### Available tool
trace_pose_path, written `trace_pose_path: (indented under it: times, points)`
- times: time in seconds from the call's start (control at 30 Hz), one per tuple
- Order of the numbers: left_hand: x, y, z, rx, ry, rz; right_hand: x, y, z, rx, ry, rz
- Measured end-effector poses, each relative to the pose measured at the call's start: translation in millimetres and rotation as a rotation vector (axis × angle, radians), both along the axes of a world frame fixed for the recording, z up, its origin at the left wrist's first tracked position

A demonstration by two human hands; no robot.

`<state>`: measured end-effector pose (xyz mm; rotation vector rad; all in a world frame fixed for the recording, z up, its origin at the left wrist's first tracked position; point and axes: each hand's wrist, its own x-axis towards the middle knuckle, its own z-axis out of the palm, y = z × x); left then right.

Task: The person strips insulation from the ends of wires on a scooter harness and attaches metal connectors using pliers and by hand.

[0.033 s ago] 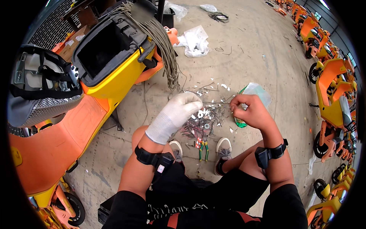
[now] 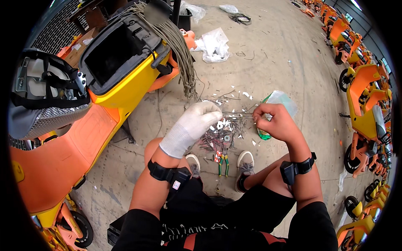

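Thin strands (image 2: 238,113) run L-R, long axis crosswise to the person, approx level, one end at gloved L hand (image 2: 193,125), other at bare R hand (image 2: 274,120). They're btwn the hands, over the far part of a scrap pile (image 2: 209,141) on the floor. L fingers bunched tight on the strands; R thumb + index pinch the other end, rest curled.

Around: pile has dark thin bits, white chips & a small round metal ring (image 2: 226,138). Pliers w/ green-yellow handles (image 2: 223,165) at its near side, btwn the shoes (image 2: 246,162). Green-and-clear bag (image 2: 281,102) just beyond R hand, partly hidden by it. Far L: yellow-orange scooter (image 2: 136,90) w/ cable bundle (image 2: 178,54) draped over; far, a white plastic bag (image 2: 216,45). R: row of scooters (image 2: 362,111), well apart.

Strands look v. thin, greyish, roughly straight, w/ narrow gaps btwn; exact no. & material can't tell.
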<state>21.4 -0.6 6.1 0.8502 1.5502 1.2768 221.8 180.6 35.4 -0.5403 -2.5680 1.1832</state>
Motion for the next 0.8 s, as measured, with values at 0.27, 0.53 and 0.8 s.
trace_pose_path:
  times: [0.27, 0.53, 0.8]
  points:
    - [-2, -5, 2, 0.048, 0.131, 0.009, 7, 2, 2, -0.005, -0.025, 0.011]
    - [1, -9, 21, -0.061, 0.017, 0.026, 10, 7, 1, -0.009, -0.035, -0.019]
    - [-39, -29, 2, 0.017, 0.003, 0.19, 29, 33, 3, 0.026, -0.071, -0.12]
